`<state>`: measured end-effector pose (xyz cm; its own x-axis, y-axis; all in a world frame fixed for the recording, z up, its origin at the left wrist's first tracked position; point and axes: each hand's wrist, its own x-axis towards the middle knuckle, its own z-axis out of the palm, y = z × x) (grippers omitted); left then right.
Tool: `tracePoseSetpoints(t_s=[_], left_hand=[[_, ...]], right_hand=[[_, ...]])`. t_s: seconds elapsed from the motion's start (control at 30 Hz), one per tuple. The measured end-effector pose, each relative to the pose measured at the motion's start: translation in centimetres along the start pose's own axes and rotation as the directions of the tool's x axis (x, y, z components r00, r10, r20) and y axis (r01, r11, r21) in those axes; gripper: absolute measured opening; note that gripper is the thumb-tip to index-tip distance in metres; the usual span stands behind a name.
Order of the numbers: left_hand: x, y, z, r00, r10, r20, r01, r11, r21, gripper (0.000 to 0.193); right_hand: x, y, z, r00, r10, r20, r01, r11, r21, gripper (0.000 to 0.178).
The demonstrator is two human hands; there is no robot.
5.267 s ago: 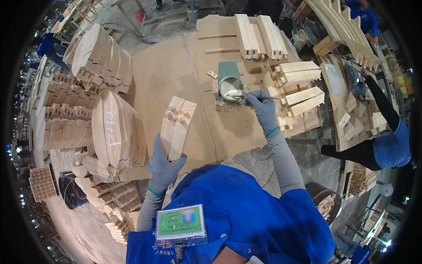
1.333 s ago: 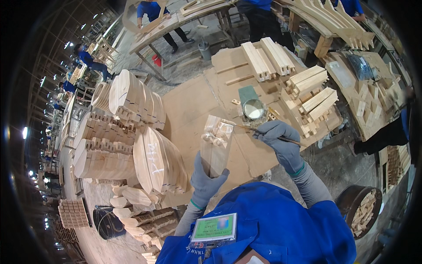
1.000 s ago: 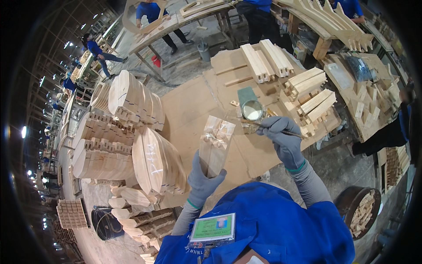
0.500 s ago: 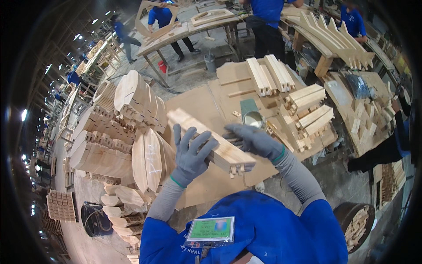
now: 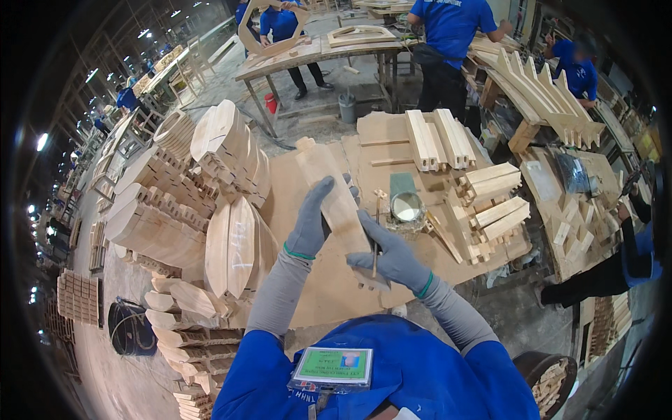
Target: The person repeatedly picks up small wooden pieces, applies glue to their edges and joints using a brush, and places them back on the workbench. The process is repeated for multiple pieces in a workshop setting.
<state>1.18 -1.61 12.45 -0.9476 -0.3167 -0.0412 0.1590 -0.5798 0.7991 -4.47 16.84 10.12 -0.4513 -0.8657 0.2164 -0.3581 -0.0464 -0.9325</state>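
A pale wooden piece (image 5: 334,187) slants in front of me above the cardboard-covered table, with a narrowed tip at its far end. My left hand (image 5: 310,222), in a grey glove, is closed around its left edge, fingertips showing on the other side. At the near end, my gloved right hand (image 5: 395,260) grips the right edge. A thin stick (image 5: 378,210) stands up from the right hand's fingers; its lower part runs down beside the wood. Just beyond that hand sits a round can of white liquid (image 5: 407,207) beside a green block (image 5: 401,183).
Curved wooden parts (image 5: 157,217) are stacked on the left. Wooden bars (image 5: 437,140) and shorter pieces (image 5: 493,199) lie on the cardboard (image 5: 287,185) to the right. A black bucket (image 5: 133,327) stands at lower left. Co-workers in blue (image 5: 455,35) stand by farther benches.
The wooden piece has turned steeper, its near end swinging toward me. My left hand has closed around its edge, and my right hand has moved down to the near end. A thin stick now shows there.
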Motion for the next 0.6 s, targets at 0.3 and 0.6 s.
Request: tracePoseSetpoints(t_s=[0.3,0.6], left_hand=[[-1.9,-0.7,-0.5,0.978,0.164,-0.126,-0.127,0.957,0.262,0.051],[-6.3,-0.4,0.3,0.971,0.223,-0.084,0.097,-0.052,0.994,0.068]], right_hand=[[-1.7,4.0,-3.4,0.981,-0.153,-0.118,0.137,0.981,-0.138,0.055],[-1.7,10.6,-11.6,0.863,0.325,-0.387,-0.116,0.872,0.475,0.014]])
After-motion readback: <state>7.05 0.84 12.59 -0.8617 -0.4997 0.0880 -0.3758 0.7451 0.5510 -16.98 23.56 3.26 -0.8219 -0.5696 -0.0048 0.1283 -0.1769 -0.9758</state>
